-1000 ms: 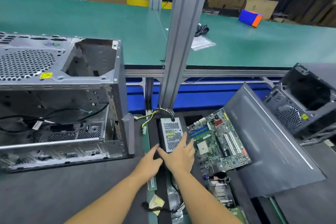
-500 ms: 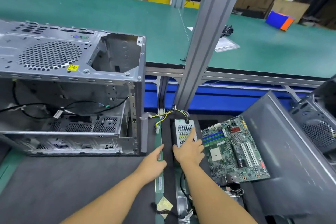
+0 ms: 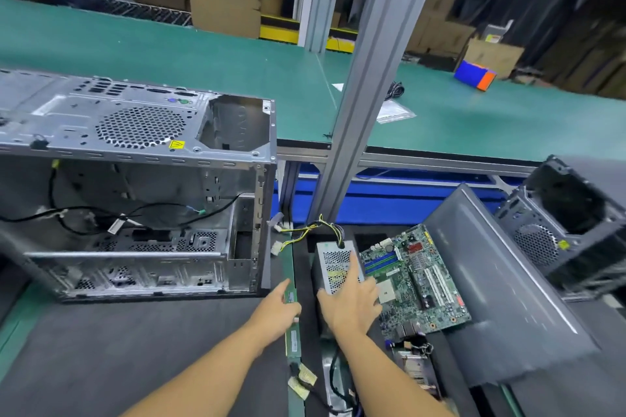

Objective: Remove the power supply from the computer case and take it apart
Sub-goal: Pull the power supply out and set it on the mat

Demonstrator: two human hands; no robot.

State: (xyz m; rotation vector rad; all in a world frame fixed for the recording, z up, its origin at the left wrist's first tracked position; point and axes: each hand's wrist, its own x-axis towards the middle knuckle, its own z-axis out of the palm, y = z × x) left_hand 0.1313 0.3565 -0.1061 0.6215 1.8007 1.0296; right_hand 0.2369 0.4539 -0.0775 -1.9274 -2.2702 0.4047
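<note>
The power supply (image 3: 338,267) lies out of the computer case (image 3: 135,196) on the dark surface (image 3: 135,349), near six o'clock in the view, with the case at nine o'clock; the right hand (image 3: 352,305) rests flat on its mesh top, fingers spread, gripping nothing; the left hand (image 3: 277,308), fingers straight, touches a green strip (image 3: 292,332) at the unit's nine o'clock; a lift from so loose a hold could let it slip, snag the yellow and black wires (image 3: 305,230) at its twelve o'clock, or scrape the motherboard (image 3: 416,281) just beside it at three o'clock.
</note>
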